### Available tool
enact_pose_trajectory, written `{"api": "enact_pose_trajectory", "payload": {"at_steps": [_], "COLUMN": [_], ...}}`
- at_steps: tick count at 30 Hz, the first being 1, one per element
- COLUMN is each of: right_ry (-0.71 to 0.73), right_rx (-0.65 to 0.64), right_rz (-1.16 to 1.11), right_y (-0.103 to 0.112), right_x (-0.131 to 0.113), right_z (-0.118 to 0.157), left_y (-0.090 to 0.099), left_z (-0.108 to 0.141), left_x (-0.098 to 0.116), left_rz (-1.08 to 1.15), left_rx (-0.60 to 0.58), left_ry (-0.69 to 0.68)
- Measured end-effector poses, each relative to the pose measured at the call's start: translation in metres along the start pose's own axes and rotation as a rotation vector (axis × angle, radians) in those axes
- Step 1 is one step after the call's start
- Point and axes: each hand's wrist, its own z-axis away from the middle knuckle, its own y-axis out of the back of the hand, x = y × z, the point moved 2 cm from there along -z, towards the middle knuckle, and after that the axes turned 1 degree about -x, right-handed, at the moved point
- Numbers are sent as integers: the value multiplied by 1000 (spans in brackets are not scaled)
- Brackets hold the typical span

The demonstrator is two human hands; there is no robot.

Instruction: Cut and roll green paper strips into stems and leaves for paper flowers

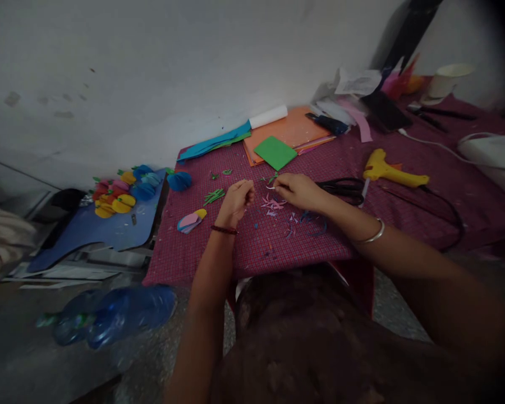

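My left hand (238,202) is above the table with its fingers curled closed; whatever is in them, if anything, is hidden. To its right, my right hand (297,189) is closed in a pinch, with a thin pale strip (271,187) at the fingertips. Pink paper scraps (273,204) and blue scraps (307,216) lie below and between the hands. Left of my left hand are narrow green strips (214,195) and a small stack of rounded paper cutouts (191,221). A green paper square (275,152) rests on orange sheets (292,130) beyond the hands.
A yellow glue gun (393,170) with a black cable lies at right, near a phone (386,111) and a white cup (450,81). One blue paper ball (179,180) sits at the table's left edge. Several paper fruits (122,203) stand on a blue board; large bottles (130,314) lie below.
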Motion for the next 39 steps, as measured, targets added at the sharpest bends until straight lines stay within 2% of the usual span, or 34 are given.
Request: {"api": "enact_pose_trajectory", "payload": {"at_steps": [7,11,15,19,22,25,29,32,35,39], "right_ry": [-119,-145,-108,-119,-183,-222,-249,-263,-305,-350], "right_rx": [158,235,206,165,60,-20,-44,-43,16,24], "right_rz": [-356,-475,-572,-675,-849,-999,-1124,-1206,-1253,-1346], "right_y": [-5,-10,-12,-13,-15,-18,-22,-23,-21,-18], "right_x": [-5,-7,-15,-18,-16,-14,-14,-14,-11,-7], "right_z": [2,3,2,1,0,1,2,1,1,-1], "left_y": [-14,-18,-22,-26,-26,-25,-27,-29,-30,-28], "left_z": [5,7,8,11,12,11,10,11,12,13], "left_x": [3,3,1,-1,-2,-4,-6,-4,-2,0], "left_rz": [190,141,27,-25,-46,-75,-50,-8,6,-11], "left_rx": [-37,-8,4,-124,-169,-183,-199,-168,-158,-130], "left_ry": [22,-27,-80,4,54,79,97,117,75,-68]}}
